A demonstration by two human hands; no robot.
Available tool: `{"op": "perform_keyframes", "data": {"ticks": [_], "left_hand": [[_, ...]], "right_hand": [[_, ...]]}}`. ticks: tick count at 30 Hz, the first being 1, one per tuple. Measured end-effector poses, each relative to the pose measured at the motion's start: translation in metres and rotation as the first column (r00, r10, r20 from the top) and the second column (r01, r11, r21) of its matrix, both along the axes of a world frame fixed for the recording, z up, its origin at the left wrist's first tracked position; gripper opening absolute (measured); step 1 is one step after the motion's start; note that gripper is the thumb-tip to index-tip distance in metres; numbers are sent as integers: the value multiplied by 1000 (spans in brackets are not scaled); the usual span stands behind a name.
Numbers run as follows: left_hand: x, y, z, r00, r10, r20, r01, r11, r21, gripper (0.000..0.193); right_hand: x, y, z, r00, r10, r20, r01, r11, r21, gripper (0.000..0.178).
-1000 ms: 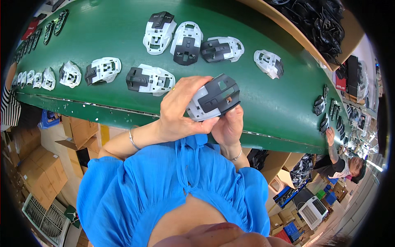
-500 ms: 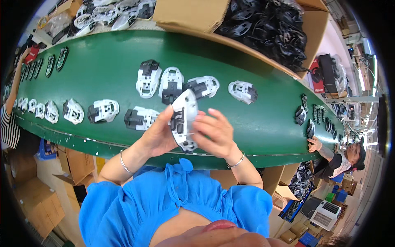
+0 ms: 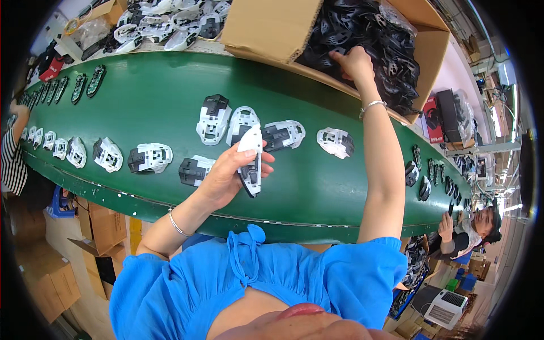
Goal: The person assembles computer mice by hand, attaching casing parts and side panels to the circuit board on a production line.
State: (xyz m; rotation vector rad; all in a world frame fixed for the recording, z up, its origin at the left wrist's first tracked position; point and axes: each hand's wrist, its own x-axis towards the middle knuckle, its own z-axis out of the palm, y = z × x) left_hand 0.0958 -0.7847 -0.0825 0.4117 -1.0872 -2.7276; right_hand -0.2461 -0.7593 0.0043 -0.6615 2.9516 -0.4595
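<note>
My left hand (image 3: 229, 173) grips a white-and-black plastic mouse shell (image 3: 249, 153) above the near part of the green belt, tilted on its side. My right hand (image 3: 356, 63) reaches over the belt into a cardboard box (image 3: 269, 25) of loose black plastic parts (image 3: 391, 68). Its fingers are curled down among those parts, and what they hold is hidden. Just beyond my left hand lie several similar shells, among them a shell (image 3: 214, 122) with a black end and a shell (image 3: 284, 135) turned sideways. Another shell (image 3: 335, 141) lies apart to the right.
A row of shells (image 3: 150, 157) runs leftward along the green belt (image 3: 294, 187), with narrow green-and-black parts (image 3: 96, 80) beyond. More white shells (image 3: 170, 25) are heaped behind the belt. Co-workers stand at the left, in a striped sleeve (image 3: 14, 161), and right, one hand (image 3: 446, 228) raised.
My right hand has left the shell and stretched far into the box of black parts. My left hand keeps the shell, which has turned more edge-on. The right co-worker's hand has drawn back.
</note>
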Motion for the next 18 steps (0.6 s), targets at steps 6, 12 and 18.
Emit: {"op": "perform_keyframes", "data": {"ticks": [6,12,18], "left_hand": [[15,-7,0,999,3,44,-3,1000,15,46],[12,-13,4,990,-49,134,47,999,18,43],[-12,-6,21,972,-125,199,96,984,151,50]], "right_hand": [[-10,-12,-28,989,87,120,-9,845,-535,26],[-2,35,-16,942,295,161,54,338,-940,19],[78,106,15,837,534,119,-120,392,-912,19]]}}
